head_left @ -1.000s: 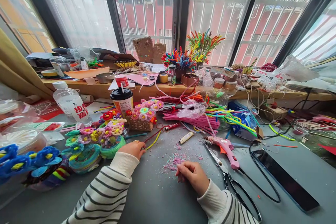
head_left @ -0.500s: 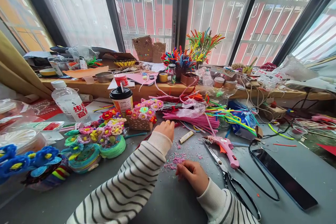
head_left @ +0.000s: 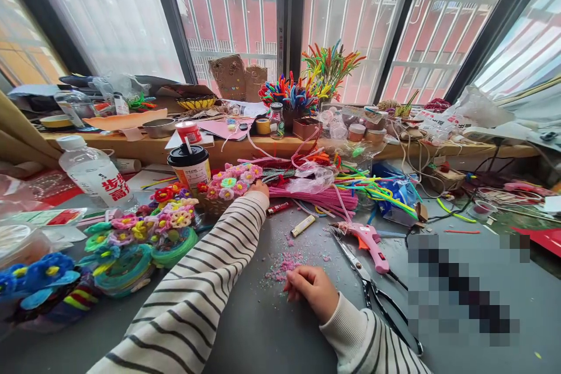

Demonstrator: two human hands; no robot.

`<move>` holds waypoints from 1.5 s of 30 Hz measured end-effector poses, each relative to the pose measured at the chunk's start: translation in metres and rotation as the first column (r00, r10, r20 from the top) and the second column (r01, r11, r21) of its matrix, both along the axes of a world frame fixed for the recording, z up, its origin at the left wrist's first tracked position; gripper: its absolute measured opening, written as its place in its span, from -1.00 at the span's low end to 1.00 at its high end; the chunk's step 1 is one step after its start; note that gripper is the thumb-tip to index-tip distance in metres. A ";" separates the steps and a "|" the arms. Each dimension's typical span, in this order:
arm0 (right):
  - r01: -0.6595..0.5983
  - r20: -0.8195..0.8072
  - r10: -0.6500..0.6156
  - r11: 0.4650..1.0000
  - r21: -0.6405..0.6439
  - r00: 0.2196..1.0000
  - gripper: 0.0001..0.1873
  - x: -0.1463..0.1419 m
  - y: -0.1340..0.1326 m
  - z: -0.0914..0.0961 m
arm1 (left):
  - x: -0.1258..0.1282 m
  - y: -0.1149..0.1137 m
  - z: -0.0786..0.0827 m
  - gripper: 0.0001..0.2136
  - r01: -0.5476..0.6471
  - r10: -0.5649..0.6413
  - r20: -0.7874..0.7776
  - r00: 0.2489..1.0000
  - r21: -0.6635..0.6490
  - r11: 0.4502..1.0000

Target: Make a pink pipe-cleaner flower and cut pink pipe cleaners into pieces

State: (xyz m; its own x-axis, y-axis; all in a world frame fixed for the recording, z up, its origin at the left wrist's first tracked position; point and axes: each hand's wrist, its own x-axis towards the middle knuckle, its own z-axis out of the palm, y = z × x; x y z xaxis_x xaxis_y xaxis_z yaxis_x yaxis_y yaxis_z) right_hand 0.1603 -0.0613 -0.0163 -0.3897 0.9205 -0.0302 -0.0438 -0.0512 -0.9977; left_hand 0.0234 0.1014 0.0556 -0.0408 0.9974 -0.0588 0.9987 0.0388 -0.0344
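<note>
My left hand (head_left: pixel 259 189) reaches far forward, beside a cluster of pink crocheted-looking flowers (head_left: pixel 234 180) in a brown basket and the left end of a pink pipe cleaner bundle (head_left: pixel 315 200). Its fingers point away and are mostly hidden, so what they touch does not show. Low over the grey table, my right hand (head_left: pixel 313 291) is closed, thumb and fingertips pressed together at the edge of a pile of pink clippings (head_left: pixel 287 263). Anything between those fingertips is too small or hidden to make out.
Right of the clippings lie a pink glue gun (head_left: pixel 366 241) and black-handled scissors (head_left: pixel 368 283). A glue stick-like pale tube (head_left: pixel 303 225) lies ahead. To the left stand a lidded cup (head_left: pixel 189 166), a water bottle (head_left: pixel 96 175) and flower pots (head_left: pixel 125 269). A pixelated patch covers the right side.
My left hand has moved forward and left, toward the pink flowers, uncovering a small red item. The right hand keeps its closed pose by the clippings. The view has shifted slightly right.
</note>
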 end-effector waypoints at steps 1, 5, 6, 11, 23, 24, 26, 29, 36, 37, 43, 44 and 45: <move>-0.002 -0.005 0.002 1.000 -0.005 1.000 -0.58 0.000 0.000 0.000 | -0.001 0.000 0.000 -0.75 0.001 -0.001 -0.015 1.000 0.000 1.000; -0.009 -0.016 0.009 1.000 -0.020 1.000 -0.57 0.000 0.000 0.002 | 0.000 -0.003 0.000 -0.78 0.008 -0.005 -0.061 0.998 0.054 0.999; -0.011 -0.018 0.010 1.000 -0.023 1.000 -0.57 0.000 -0.001 0.002 | 0.001 -0.005 0.001 -0.78 0.012 -0.008 -0.065 0.998 0.069 0.998; -0.019 -0.022 0.018 0.999 -0.032 1.000 -0.58 0.000 0.000 0.001 | 0.003 -0.009 0.009 -0.77 0.088 -0.080 -0.067 0.995 0.126 0.988; -0.021 -0.020 0.021 0.999 -0.037 1.000 -0.58 -0.001 0.000 -0.001 | 0.001 -0.017 0.011 -0.77 0.215 -0.202 -0.084 0.976 0.194 0.957; -0.021 -0.020 0.020 0.999 -0.037 1.000 -0.58 -0.001 0.000 0.000 | 0.001 -0.017 0.011 -0.77 0.195 -0.183 -0.079 0.980 0.187 0.963; -0.020 -0.018 0.019 0.999 -0.036 1.000 -0.57 -0.001 -0.001 0.000 | 0.000 -0.016 0.009 -0.79 0.138 -0.128 -0.068 0.989 0.170 0.976; -0.022 -0.016 0.021 0.999 -0.036 1.000 -0.57 -0.001 -0.001 0.001 | 0.000 -0.014 0.009 -0.80 0.039 -0.030 -0.058 0.998 0.160 0.986; -0.020 -0.012 0.019 0.999 -0.044 1.000 -0.57 0.000 -0.001 -0.001 | 0.022 -0.018 0.007 -0.75 0.110 -0.101 -0.052 0.993 0.203 0.973; -0.017 -0.010 0.017 0.999 -0.045 1.000 -0.57 -0.001 -0.001 -0.001 | 0.026 -0.020 0.006 -0.72 0.162 -0.153 -0.055 0.987 0.216 0.963; -0.010 0.010 0.011 0.998 -0.057 1.000 -0.55 -0.002 -0.002 -0.001 | 0.052 -0.023 -0.004 -0.76 0.535 -0.526 -0.098 0.845 0.194 0.822; -0.009 0.014 0.010 0.998 -0.058 1.000 -0.55 -0.002 -0.002 -0.001 | 0.056 -0.021 -0.006 -0.75 0.583 -0.575 -0.097 0.812 0.174 0.794; -0.007 0.019 0.008 0.998 -0.059 1.000 -0.55 -0.002 -0.002 -0.001 | 0.058 -0.019 -0.009 -0.74 0.623 -0.616 -0.093 0.782 0.155 0.767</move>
State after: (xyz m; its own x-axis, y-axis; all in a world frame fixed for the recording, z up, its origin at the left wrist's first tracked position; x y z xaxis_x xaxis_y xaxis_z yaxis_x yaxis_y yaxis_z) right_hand 0.1579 -0.0635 -0.0176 -0.3954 0.9139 -0.0918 -0.0243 -0.1103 -0.9936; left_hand 0.0816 0.0823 0.0470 0.5907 0.8006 0.1002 0.8059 -0.5795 -0.1208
